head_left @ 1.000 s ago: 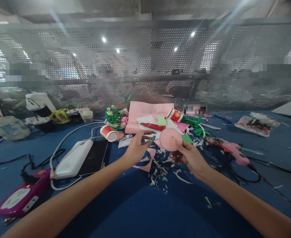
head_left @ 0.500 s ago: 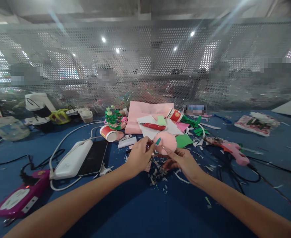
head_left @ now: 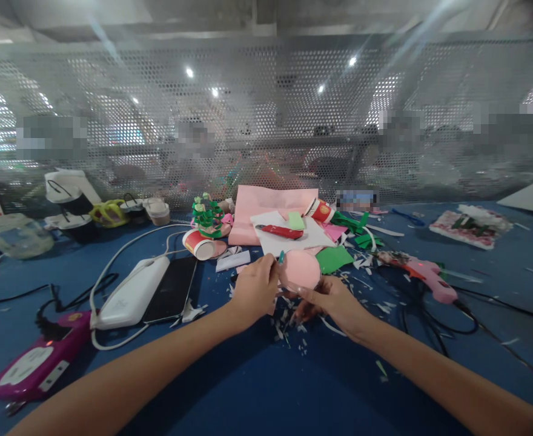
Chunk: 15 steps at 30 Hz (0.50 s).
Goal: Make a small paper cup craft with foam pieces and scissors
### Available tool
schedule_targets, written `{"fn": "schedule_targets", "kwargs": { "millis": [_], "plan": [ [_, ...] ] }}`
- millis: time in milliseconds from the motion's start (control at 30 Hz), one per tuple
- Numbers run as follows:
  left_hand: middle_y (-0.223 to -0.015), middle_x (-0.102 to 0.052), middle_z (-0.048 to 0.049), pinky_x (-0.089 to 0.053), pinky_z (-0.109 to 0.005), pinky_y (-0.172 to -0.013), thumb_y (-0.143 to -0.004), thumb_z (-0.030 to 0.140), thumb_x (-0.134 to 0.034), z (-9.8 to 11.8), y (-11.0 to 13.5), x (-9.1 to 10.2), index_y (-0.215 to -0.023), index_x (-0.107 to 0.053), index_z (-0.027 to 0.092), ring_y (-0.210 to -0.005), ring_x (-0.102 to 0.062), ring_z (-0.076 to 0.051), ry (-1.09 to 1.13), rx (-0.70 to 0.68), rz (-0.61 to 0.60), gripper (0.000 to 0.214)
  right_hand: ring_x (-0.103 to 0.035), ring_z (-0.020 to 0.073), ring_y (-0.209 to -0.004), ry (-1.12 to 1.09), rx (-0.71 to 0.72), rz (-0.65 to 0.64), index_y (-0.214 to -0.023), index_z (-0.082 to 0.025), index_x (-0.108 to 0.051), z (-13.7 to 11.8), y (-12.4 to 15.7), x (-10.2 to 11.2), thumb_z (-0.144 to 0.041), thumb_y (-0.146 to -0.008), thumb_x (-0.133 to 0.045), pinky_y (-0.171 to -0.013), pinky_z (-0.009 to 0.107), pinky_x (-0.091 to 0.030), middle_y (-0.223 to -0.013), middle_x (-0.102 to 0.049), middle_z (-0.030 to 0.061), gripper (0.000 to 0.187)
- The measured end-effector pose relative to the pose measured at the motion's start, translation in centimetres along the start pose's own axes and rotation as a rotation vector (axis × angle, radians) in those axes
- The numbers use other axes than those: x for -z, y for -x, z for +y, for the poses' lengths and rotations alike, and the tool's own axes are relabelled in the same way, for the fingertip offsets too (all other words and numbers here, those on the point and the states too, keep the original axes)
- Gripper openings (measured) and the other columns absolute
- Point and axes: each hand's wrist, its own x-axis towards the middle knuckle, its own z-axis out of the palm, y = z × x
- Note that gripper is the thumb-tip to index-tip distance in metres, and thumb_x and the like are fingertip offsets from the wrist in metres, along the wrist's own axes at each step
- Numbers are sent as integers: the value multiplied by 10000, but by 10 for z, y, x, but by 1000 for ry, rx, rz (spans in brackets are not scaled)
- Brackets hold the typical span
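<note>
A round pink paper disc (head_left: pixel 299 270) is held upright between both hands above the blue table (head_left: pixel 257 387). My left hand (head_left: pixel 255 289) pinches its left edge with thumb and fingers closed. My right hand (head_left: pixel 332 300) grips the disc from below and from the right, fingers curled. Small paper scraps (head_left: pixel 294 330) lie scattered under the hands. A pink offcut lies partly hidden beneath my left hand.
Behind the hands lie a pink sheet (head_left: pixel 271 209), white paper with a red utility knife (head_left: pixel 279 231), green pieces (head_left: pixel 334 258) and red paper cups (head_left: pixel 198 243). A pink glue gun (head_left: pixel 423 275) with black cables sits right. A white power bank (head_left: pixel 132 293), phone and magenta device (head_left: pixel 34 363) lie left.
My left hand came in from open and closed on the disc's left edge. Both hands and the disc dropped slightly and shifted left.
</note>
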Motion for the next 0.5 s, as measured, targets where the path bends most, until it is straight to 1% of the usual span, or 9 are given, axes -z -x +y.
{"fn": "schedule_targets", "kwargs": {
  "millis": [133, 233, 367, 500],
  "plan": [
    [-772, -624, -68, -377, -285, -589, -938, 240, -338, 2, 1, 1, -842, -523, 169, -719, -606, -200, -154, -26, -22, 220, -656, 185, -492, 15, -14, 23, -853, -98, -733, -3, 1, -2, -525, -525, -808, -501, 281, -547, -615, -706, 95, 543],
    [-751, -623, -83, -382, -297, -574, -937, 234, -325, 3, 1, 1, -863, -534, 160, -707, -613, -217, -223, -53, -22, 234, -652, 184, -481, 28, -21, 33, -805, -99, -736, -2, 0, -1, -545, -531, -795, -509, 287, -548, -552, -688, 82, 526],
    [-730, -616, -84, -396, -303, -580, -931, 221, -325, 0, 0, -1, -859, -530, 161, -698, -611, -220, -219, -80, -18, 225, -659, 183, -493, 48, -24, 30, -792, -95, -738, 1, -1, 3, -542, -574, -775, -525, 280, -548, -549, -688, 93, 499],
    [-762, -625, -72, -401, -288, -606, -928, 194, -328, -2, 0, -1, -857, -509, 171, -717, -613, -200, -176, -101, -27, 195, -653, 178, -483, 52, -22, 59, -809, -89, -731, 1, -1, 4, -567, -583, -760, -524, 283, -550, -557, -692, 101, 529]
  ]
}}
